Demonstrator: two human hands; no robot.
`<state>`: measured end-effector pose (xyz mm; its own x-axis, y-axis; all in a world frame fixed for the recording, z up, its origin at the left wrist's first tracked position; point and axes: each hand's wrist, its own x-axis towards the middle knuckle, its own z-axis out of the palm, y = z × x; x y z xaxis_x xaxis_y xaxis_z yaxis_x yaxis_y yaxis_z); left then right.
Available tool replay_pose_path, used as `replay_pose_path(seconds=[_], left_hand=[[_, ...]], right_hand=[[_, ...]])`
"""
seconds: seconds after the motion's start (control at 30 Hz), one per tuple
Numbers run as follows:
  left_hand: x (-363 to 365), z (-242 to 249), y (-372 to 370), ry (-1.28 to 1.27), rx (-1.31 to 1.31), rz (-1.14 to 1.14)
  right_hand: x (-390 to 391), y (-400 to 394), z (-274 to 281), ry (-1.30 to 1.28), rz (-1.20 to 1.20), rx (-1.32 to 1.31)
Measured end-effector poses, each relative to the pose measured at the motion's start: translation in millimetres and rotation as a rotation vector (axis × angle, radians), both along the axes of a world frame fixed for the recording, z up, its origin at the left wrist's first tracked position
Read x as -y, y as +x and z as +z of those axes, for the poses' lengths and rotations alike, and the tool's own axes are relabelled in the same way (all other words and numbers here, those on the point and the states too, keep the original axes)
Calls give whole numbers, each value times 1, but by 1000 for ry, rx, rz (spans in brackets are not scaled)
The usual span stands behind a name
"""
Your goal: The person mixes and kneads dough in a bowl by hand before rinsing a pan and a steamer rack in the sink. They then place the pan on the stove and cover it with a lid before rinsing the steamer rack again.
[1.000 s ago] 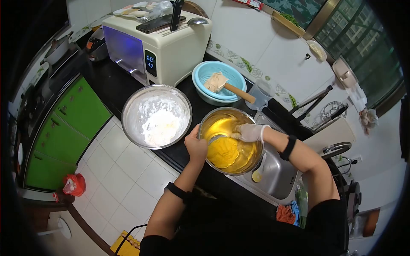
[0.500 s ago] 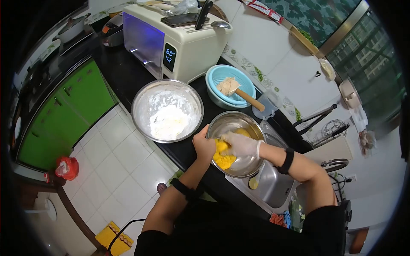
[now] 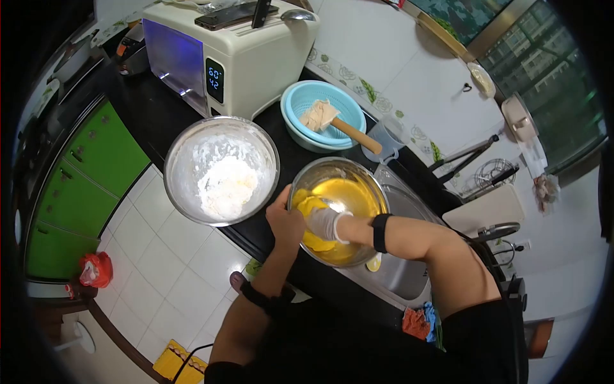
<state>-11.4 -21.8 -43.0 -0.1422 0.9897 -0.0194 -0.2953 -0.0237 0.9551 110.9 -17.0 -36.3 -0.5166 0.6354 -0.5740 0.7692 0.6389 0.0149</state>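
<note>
Steel bowl point(image 3: 371, 185) is being gripped by left hand point(image 3: 287, 221), yellow dough point(image 3: 314, 242) touched by right hand point(image 3: 325, 224), closure indeterminable; left of grip, counter point(image 3: 291, 160) and floor point(image 3: 153, 256) are being noted.

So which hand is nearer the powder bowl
Left. Near the powder bowl, the left hand grips the yellow-mix bowl; the right hand is farther off, inside that gripped bowl.

Dough point(image 3: 309, 205) in a mixing bowl point(image 3: 369, 194), powder point(image 3: 227, 185) in a second bowl point(image 3: 187, 160) to its left, countertop appliance point(image 3: 272, 67) behind that, handled tool point(image 3: 358, 136) in a basket point(image 3: 337, 96) behind the mixing bowl, sink point(image 3: 409, 272) to the right
</note>
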Motion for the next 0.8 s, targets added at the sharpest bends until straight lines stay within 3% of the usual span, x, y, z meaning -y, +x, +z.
replay_pose_path(seconds=[0.03, 0.13, 0.2, 0.27, 0.3, 0.37, 0.43, 0.5, 0.53, 0.7, 0.8], left_hand=[[1, 7, -2, 5, 86, -41], [1, 6, -4, 93, 32, -55], [1, 4, -6, 89, -101, -48], [1, 9, -4, 50, -26, -69], [2, 10, -4, -12, 56, -79], [4, 16, -6, -46, 50, -119], [6, 20, -4, -44, 34, -119], [6, 23, -4, -81, 54, -122], [7, 24, -3, -97, 45, -126], [12, 30, -4, -121, -1, -152], [34, 46, -2, -46, -120, -85]], right_hand=[[-4, 1, 4, -150, -35, -22], [4, 3, 46, -252, -175, -119], [26, 28, 61, -241, -300, -421], [56, 54, 66, -6, -323, -686], [68, 61, 65, 13, -332, -699], [88, 67, 67, 174, -710, -647], [96, 58, 63, 324, -760, -551], [95, 52, 48, 655, -927, -840], [93, 50, 44, 746, -1036, -814], [98, 52, 41, 865, -948, -990], [108, 60, 37, 773, -853, -968]])
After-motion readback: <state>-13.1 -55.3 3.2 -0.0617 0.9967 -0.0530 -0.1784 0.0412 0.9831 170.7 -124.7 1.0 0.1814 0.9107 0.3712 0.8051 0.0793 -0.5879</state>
